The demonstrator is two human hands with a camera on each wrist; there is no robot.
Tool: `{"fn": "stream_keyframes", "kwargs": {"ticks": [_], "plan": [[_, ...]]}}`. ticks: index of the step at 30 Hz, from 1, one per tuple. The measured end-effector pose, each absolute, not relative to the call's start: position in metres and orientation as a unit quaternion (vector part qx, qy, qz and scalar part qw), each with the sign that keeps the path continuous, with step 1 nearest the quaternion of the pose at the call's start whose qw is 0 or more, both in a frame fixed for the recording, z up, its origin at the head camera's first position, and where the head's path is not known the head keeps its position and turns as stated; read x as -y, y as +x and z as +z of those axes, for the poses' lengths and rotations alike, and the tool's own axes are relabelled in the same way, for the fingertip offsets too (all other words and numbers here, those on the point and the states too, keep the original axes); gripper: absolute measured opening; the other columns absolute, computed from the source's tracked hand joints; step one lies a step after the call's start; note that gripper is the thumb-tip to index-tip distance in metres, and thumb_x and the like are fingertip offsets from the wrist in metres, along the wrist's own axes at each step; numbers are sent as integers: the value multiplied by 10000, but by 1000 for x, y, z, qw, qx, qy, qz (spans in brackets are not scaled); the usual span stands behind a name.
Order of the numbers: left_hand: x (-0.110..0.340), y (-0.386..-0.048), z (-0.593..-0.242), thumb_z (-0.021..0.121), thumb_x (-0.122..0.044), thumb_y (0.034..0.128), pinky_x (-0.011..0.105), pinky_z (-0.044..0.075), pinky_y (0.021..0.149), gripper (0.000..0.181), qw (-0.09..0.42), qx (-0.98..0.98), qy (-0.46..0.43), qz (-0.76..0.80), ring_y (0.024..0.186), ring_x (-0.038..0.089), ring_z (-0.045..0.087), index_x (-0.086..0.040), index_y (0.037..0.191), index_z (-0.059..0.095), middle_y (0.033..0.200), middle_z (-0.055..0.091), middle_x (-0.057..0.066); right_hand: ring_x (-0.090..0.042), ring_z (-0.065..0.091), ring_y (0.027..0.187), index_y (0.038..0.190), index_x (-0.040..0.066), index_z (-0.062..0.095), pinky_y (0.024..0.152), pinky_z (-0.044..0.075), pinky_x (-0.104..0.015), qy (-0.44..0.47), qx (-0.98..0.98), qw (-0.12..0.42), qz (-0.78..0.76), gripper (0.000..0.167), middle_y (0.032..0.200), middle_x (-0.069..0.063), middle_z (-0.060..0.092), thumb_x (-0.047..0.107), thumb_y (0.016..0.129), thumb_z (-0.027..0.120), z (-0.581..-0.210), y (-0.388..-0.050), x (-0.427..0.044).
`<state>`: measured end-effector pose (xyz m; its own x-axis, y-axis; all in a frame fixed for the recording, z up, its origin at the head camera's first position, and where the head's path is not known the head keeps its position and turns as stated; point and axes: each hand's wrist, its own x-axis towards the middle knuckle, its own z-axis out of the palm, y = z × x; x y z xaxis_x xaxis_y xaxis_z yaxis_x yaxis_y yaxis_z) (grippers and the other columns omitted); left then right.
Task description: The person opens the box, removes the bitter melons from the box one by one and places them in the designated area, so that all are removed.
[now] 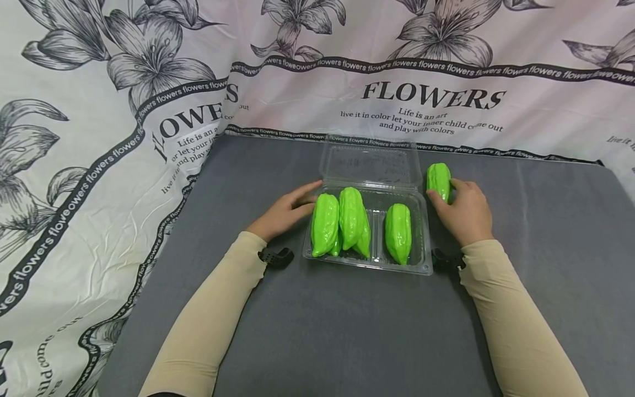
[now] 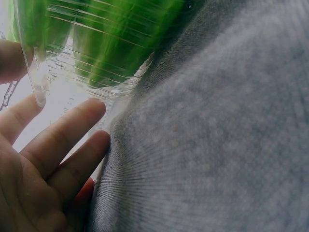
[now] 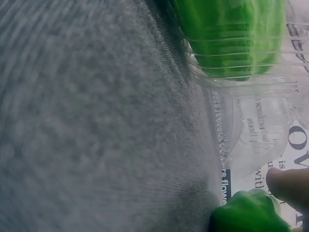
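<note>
A clear plastic clamshell container stands with its lid raised at the back. Inside it on the left, several glossy green ridged fruits lie partly on one another, and a single one lies on the right. My left hand rests at the container's left side, fingers extended; in the left wrist view, its fingers are close to the clear wall. Beyond the container's right side, my right hand holds another green ridged fruit between thumb and fingers. The right wrist view shows only the thumb beside that fruit.
The grey tabletop stretches in front of the container and to both sides. A white cloth printed with flowers and lettering hangs along the back and left. The raised transparent lid stands close to the back cloth.
</note>
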<state>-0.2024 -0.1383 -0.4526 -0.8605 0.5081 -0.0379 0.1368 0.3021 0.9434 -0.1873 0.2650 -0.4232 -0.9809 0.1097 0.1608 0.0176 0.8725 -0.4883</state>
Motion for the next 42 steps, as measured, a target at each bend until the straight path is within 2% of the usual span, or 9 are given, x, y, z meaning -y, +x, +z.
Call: {"fn": "stream_keyframes", "kwargs": {"ticks": [12,16,23,29,32,37,39,42], "plan": [[138,-202,-453,549,-288,1107,487,414,1191,595,166,-793,204,550,1403,258,555,-303,1664,339,1498,601,125,-543,515,1264,1493,-140,469,981,449,-712,-33,969,72,234,797,1393,-397,518,490,1028,621,-415,-186,-267],[138,-201,-453,546,-275,1108,486,413,1192,596,166,-793,203,551,1408,262,551,-294,1665,337,1503,596,133,-581,487,1286,1488,-165,450,1021,417,-731,-24,972,65,223,839,1397,-431,498,502,1015,637,-409,-183,-267],[138,-200,-454,546,-311,1109,505,411,1192,598,178,-789,196,555,1424,260,531,-331,1664,325,1531,568,120,-660,373,1319,1531,-164,380,1033,297,-793,-28,978,15,206,945,1447,-466,412,612,1020,550,-392,-175,-275],[139,-202,-454,551,-312,1107,515,407,1193,602,174,-789,193,556,1417,258,539,-344,1663,323,1519,582,116,-665,345,1343,1518,-160,410,1059,264,-801,-29,974,29,223,913,1458,-462,407,605,1032,519,-374,-170,-271],[139,-203,-455,550,-306,1109,517,405,1194,602,172,-791,196,553,1414,264,542,-335,1665,322,1513,588,121,-649,379,1327,1498,-163,440,1057,303,-785,-21,972,37,232,884,1445,-451,432,582,1033,538,-366,-166,-267],[138,-203,-454,549,-299,1109,510,411,1190,600,170,-793,199,550,1413,270,543,-320,1666,327,1515,585,129,-517,557,1134,1403,-137,562,873,462,-682,5,969,47,240,779,1295,-375,570,540,1021,606,-353,-155,-253],[138,-202,-454,551,-294,1108,508,414,1188,598,168,-794,198,550,1411,273,545,-314,1665,333,1514,585,133,-456,585,1034,1382,-122,585,796,481,-625,17,970,48,238,746,1218,-336,598,528,1017,623,-349,-150,-246],[138,-202,-454,551,-292,1107,509,414,1188,600,167,-795,197,549,1409,273,546,-317,1665,333,1510,588,132,-419,602,981,1386,-105,597,762,494,-600,33,971,48,232,717,1217,-320,601,507,1015,639,-346,-143,-233]]}}
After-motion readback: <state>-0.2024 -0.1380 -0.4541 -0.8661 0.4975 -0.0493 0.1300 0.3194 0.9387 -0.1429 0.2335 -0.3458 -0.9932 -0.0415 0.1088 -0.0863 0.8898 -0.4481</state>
